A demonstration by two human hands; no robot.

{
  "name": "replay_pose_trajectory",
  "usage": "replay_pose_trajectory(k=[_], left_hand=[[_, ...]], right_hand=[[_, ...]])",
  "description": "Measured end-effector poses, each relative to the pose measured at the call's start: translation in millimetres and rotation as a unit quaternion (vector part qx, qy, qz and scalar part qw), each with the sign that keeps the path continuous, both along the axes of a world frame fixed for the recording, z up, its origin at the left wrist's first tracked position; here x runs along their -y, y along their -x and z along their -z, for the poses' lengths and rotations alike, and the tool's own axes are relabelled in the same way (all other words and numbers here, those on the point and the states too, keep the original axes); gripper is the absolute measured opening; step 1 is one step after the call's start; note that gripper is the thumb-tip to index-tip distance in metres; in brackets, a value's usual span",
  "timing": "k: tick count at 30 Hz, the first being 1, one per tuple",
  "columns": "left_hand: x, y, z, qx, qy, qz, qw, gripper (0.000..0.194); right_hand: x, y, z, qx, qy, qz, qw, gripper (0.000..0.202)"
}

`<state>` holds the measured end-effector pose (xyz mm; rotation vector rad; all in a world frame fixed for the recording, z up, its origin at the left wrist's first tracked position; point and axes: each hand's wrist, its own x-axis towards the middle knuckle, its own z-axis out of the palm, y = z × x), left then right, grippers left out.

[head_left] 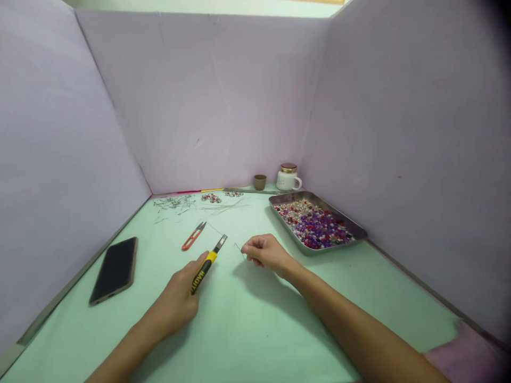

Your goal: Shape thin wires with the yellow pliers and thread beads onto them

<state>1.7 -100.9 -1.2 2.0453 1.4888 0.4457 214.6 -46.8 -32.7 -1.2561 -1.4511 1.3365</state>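
Observation:
My left hand (181,295) is wrapped round the black-and-yellow handle of a pair of pliers (205,268), seen edge-on, with the short metal head pointing away and to the right. A thin wire runs from near its tip towards the snips. To the right, my right hand (265,251) pinches a thin piece of wire (238,248) between thumb and fingers; its free end is bent and sticks out leftward. A small gap separates the plier tip from this wire. Beyond my left hand lie orange-handled thread snips (194,236).
A metal tray (309,251) of mixed beads stands at right. A phone (114,270) lies at left. Cut wires (175,203) and beaded pieces (211,198) lie at the back, near a small cup (260,182) and a lidded white mug (286,181). Pale panels (207,101) enclose the table.

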Motion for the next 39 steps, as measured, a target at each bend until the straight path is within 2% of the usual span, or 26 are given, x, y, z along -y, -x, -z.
replay_pose_trajectory(k=[2, 5, 8, 10, 12, 16, 19, 22, 26, 27, 29, 31, 32, 33, 35, 37, 39], left_hand=[[1, 3, -9.5, 0.123, 0.121, 0.039, 0.984, 0.044], [2, 8, -13.6, 0.305, 0.256, 0.095, 0.912, 0.034], [1, 10, -8.7, 0.438, 0.322, 0.123, 0.830, 0.040], [-1, 11, -6.1, 0.464, 0.332, 0.122, 0.812, 0.043], [-3, 13, -5.8, 0.430, 0.314, 0.113, 0.839, 0.040], [-8, 18, -7.3, 0.258, 0.202, 0.048, 0.944, 0.029], [-11, 18, -3.5, 0.127, 0.104, 0.012, 0.986, 0.036], [-12, 14, 5.2, -0.010, -0.018, -0.011, 1.000, 0.057], [-12, 6, 14.0, -0.166, -0.109, -0.061, 0.978, 0.082], [-11, 5, 14.1, -0.168, -0.118, -0.071, 0.976, 0.082], [-11, 7, 11.3, -0.098, -0.098, -0.069, 0.988, 0.076], [-10, 11, 5.6, 0.047, 0.003, -0.036, 0.998, 0.061], [-9, 14, 2.3, 0.130, 0.074, -0.010, 0.989, 0.054], [-9, 16, -0.7, 0.211, 0.144, 0.019, 0.967, 0.048], [-6, 19, -5.0, 0.353, 0.256, 0.073, 0.897, 0.047], [-4, 20, -6.1, 0.448, 0.331, 0.111, 0.823, 0.054], [-1, 19, -4.8, 0.489, 0.380, 0.127, 0.775, 0.059]], right_hand=[[-1, -1, -1.4, -0.025, 0.008, -0.015, 1.000, 0.016], [-2, -4, -1.5, -0.057, 0.007, -0.046, 0.997, 0.024], [-1, -5, -1.2, -0.067, -0.004, -0.068, 0.995, 0.032], [-1, -6, -2.0, -0.059, -0.012, -0.065, 0.996, 0.034], [-1, -7, -3.2, -0.052, -0.017, -0.045, 0.997, 0.034], [-3, -10, -5.2, -0.043, -0.017, -0.004, 0.999, 0.030], [-3, -10, -6.1, -0.022, -0.010, 0.002, 1.000, 0.028], [-1, -7, -7.2, 0.007, -0.005, 0.013, 1.000, 0.026], [2, -4, -8.2, 0.044, -0.012, 0.027, 0.999, 0.024], [2, -4, -7.9, 0.047, -0.015, 0.026, 0.998, 0.024], [1, -5, -6.2, 0.047, -0.022, 0.023, 0.998, 0.024], [-3, -7, -3.7, 0.044, -0.031, 0.022, 0.998, 0.025], [-4, -8, -2.5, 0.039, -0.036, 0.021, 0.998, 0.025], [-5, -8, -1.7, 0.031, -0.038, 0.017, 0.999, 0.025], [-6, -8, -1.4, 0.010, -0.039, 0.000, 0.999, 0.026], [-4, -7, -3.0, -0.013, -0.042, -0.029, 0.999, 0.025], [0, -6, -5.1, -0.030, -0.047, -0.058, 0.997, 0.025]])
